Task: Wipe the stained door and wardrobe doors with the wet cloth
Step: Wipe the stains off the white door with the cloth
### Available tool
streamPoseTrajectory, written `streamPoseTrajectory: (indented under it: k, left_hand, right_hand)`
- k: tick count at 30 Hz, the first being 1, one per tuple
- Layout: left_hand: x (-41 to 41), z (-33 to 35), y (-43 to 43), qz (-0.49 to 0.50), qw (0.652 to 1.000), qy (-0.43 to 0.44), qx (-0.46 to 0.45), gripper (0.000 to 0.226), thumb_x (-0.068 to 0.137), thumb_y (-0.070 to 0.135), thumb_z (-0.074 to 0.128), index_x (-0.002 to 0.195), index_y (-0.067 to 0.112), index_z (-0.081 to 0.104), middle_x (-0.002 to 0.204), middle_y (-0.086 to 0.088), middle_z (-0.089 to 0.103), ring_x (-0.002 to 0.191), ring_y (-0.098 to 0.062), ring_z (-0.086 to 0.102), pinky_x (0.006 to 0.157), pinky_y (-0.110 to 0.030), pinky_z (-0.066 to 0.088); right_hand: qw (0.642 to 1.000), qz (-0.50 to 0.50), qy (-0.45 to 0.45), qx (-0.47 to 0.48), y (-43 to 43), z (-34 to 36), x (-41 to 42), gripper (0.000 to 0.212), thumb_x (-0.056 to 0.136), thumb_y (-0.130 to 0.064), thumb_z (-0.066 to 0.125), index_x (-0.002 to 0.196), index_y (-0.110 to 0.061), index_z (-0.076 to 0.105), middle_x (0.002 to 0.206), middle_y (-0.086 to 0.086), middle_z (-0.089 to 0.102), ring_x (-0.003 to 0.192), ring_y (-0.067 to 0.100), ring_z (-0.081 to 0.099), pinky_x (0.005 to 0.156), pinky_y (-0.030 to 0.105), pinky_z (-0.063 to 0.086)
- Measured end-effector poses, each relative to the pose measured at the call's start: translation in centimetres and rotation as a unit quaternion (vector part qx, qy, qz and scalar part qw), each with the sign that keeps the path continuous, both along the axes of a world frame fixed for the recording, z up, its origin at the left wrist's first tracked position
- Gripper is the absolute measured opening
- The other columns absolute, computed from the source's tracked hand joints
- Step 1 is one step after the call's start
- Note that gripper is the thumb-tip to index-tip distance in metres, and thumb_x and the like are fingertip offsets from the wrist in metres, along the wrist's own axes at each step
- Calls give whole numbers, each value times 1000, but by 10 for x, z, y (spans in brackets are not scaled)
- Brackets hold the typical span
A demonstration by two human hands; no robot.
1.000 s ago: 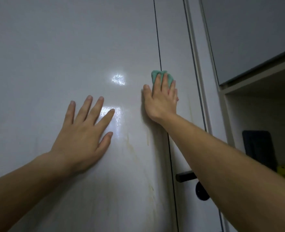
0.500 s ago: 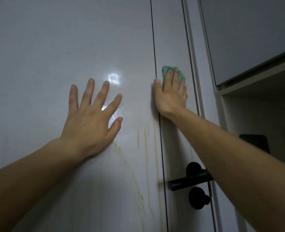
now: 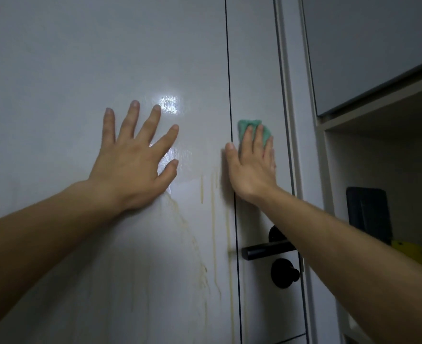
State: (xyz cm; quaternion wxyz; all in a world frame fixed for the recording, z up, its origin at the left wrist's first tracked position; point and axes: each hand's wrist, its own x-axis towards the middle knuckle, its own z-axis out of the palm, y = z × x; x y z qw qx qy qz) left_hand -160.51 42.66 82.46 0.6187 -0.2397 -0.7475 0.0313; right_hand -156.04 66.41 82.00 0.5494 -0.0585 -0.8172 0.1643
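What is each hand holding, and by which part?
Nothing is gripped. The right hand presses the green cloth flat against the door with straight fingers covering its lower part; the left hand lies flat on the door, bare.

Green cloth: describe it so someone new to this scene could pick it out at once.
Start at the pale door, on its narrow panel right of the thin black groove, above the black lever handle. The right hand presses flat there on the green cloth, the only green thing in view.
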Motion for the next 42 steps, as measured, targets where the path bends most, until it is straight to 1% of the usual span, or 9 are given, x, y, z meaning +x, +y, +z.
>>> streamPoseTrajectory:
  k: [6, 10, 13, 21, 25, 30, 34, 39, 42]
  left_hand:
    - [1, 1, -8, -10, 999, -9, -29, 76, 94, 61, 15, 163, 29, 23, 172, -10, 7, 158, -39, -2, 123, -65, -4]
    - [8, -18, -15, -68, 997, -23, -17, 73, 96, 56, 21, 159, 21, 34, 168, -16, 22, 157, -40, 11, 124, -64, 3]
    - [6, -54, -26, -63, 998, 1, -10, 68, 97, 50, 28, 154, 17, 43, 166, -19, 29, 155, -41, 19, 123, -66, 8]
    - [-5, -69, -42, -50, 997, 24, -46, 69, 96, 50, 31, 156, 17, 42, 167, -17, 26, 155, -42, 17, 120, -70, 6]
    - [-4, -69, -42, -48, 998, 20, -43, 70, 96, 50, 30, 158, 18, 39, 168, -17, 23, 156, -41, 15, 121, -70, 4]
    - [-5, -69, -43, -47, 998, 20, -48, 70, 96, 51, 31, 158, 20, 37, 169, -15, 21, 157, -40, 13, 121, -68, 2]
    - [-4, -68, -43, -59, 997, 12, -44, 71, 96, 52, 30, 159, 21, 36, 169, -14, 20, 157, -39, 12, 121, -66, -1]
    - [-4, -70, -43, -53, 997, 11, -47, 70, 96, 53, 29, 159, 21, 36, 170, -14, 20, 157, -39, 12, 122, -68, 0]
    - [-5, -68, -44, -52, 997, 0, -53, 70, 97, 54, 27, 160, 23, 34, 171, -12, 17, 158, -36, 8, 122, -68, 1]
  right_hand:
    - [977, 19, -16, -210, -22, 2, 5, 73, 105, -59, 9, 159, -19, -20, 165, 2, -31, 151, 26, -29, 123, 46, -17]
    - [969, 44, -42, -240, -41, -32, 2, 76, 105, -59, 12, 158, -18, -23, 163, 1, -35, 150, 26, -33, 120, 43, -21]
    - [957, 30, -24, -289, -37, -13, 5, 77, 104, -60, 14, 158, -17, -23, 163, 2, -34, 151, 28, -31, 124, 51, -13]
    - [943, 50, -17, -329, -66, -51, -2, 76, 105, -57, 13, 158, -17, -23, 162, 2, -36, 150, 28, -32, 123, 47, -18]
    - [901, 40, -5, -433, -53, -27, 2, 73, 106, -55, 12, 159, -15, -20, 165, 4, -31, 151, 32, -28, 124, 49, -15]
    - [879, 37, -15, -475, -70, -38, 2, 76, 105, -55, 14, 158, -12, -20, 165, 6, -30, 151, 37, -26, 123, 53, -13]
    - [830, 61, 7, -554, -47, -19, 8, 78, 105, -57, 17, 160, -10, -14, 168, 8, -22, 153, 38, -22, 122, 57, -11]
    - [841, 56, -3, -539, -50, -26, 5, 79, 105, -58, 17, 159, -8, -15, 168, 10, -22, 153, 38, -21, 123, 57, -10]
    - [817, 58, 16, -574, -45, -14, 6, 81, 105, -58, 19, 159, -5, -12, 168, 14, -19, 153, 41, -19, 123, 58, -8]
